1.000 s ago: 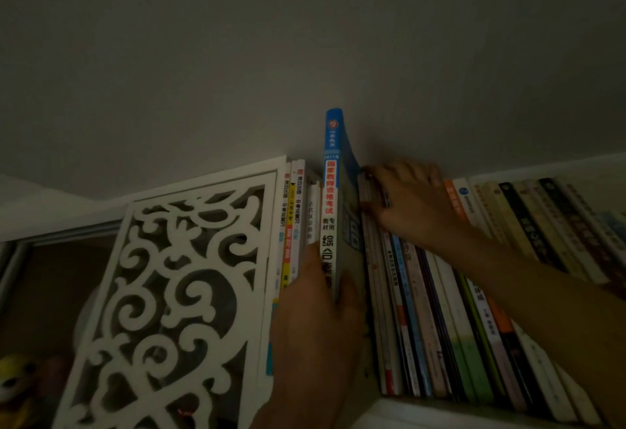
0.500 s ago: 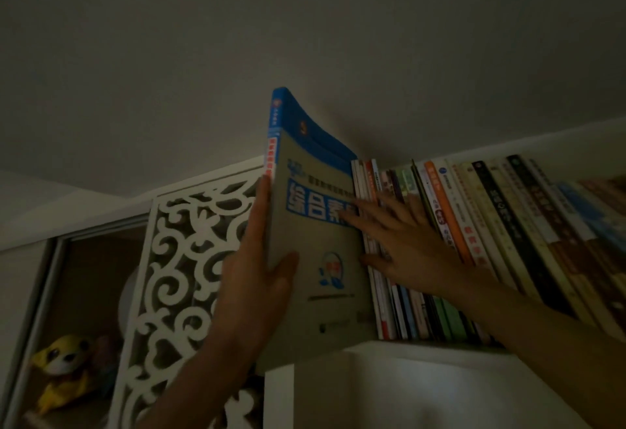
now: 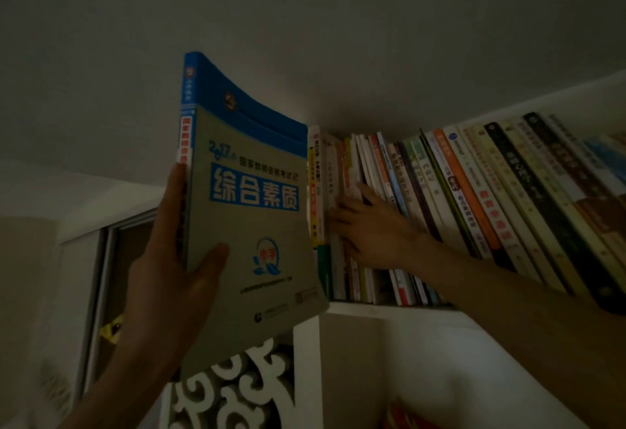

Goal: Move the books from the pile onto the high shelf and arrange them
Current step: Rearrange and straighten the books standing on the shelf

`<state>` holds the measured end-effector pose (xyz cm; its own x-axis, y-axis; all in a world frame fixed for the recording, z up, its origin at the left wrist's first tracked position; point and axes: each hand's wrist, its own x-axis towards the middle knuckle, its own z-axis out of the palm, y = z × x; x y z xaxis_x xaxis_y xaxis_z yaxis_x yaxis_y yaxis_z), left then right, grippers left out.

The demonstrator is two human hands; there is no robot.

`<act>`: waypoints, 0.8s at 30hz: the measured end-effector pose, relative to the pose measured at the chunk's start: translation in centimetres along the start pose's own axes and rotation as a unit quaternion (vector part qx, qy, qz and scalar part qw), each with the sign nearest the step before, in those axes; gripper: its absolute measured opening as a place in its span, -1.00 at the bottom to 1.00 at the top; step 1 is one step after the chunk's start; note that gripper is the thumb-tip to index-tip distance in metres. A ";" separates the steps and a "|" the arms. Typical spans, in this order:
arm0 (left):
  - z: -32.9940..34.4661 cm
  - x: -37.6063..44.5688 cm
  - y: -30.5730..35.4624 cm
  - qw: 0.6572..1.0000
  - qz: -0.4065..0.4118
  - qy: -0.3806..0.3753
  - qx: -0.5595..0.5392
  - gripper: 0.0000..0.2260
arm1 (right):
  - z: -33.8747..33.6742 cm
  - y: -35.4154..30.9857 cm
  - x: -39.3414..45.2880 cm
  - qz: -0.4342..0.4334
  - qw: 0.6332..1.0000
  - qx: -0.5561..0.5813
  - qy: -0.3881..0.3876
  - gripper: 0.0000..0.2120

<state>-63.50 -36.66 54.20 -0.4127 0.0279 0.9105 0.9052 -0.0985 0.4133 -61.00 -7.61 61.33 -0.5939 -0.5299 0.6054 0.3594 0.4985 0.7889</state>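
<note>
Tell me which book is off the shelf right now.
The big grey book with the blue top band, gripped in the left hand; the other books stand in the shelf row.

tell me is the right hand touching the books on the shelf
Touching. The head view shows the right hand with its fingers laid against the spines in the row of books on the high shelf.

One head-worn view — tilted steeply upward, close beneath the high shelf [image 3: 389, 308] and ceiling [image 3: 305, 22].

Very dim, underexposed; flat shadowless gloom, muddy colours; soft grainy detail; wide-angle bending at edges; no glare.
</note>
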 end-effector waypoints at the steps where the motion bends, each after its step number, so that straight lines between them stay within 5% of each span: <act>1: 0.3 0.0 -0.3 1.000 -0.001 0.006 -0.012 -0.21 | 0.1 0.1 0.1 -0.006 1.000 -0.007 0.010 -0.59; 7: 1.8 0.6 -2.0 0.999 0.010 0.006 -0.049 -0.21 | -0.3 1.4 2.4 -0.096 0.994 -0.038 0.035 -0.87; 18: 1.3 1.0 -3.7 0.995 -0.006 0.015 -0.095 -0.22 | 0.3 3.0 3.3 -0.162 0.982 -0.069 0.070 -0.57; 21: 1.1 1.0 -4.1 0.995 -0.011 0.014 -0.102 -0.22 | 0.2 3.3 3.0 -0.178 0.978 -0.050 0.092 -0.76; 24: 1.0 1.1 -4.3 0.992 -0.013 0.011 -0.127 -0.22 | 1.0 3.7 2.4 -0.161 0.982 -0.020 0.097 -0.65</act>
<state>-67.71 -35.22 53.43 -0.4395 0.0119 0.8981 0.8410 -0.3457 0.4161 -61.82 -6.36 65.60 -0.5340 -0.7787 0.3293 0.2053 0.2584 0.9440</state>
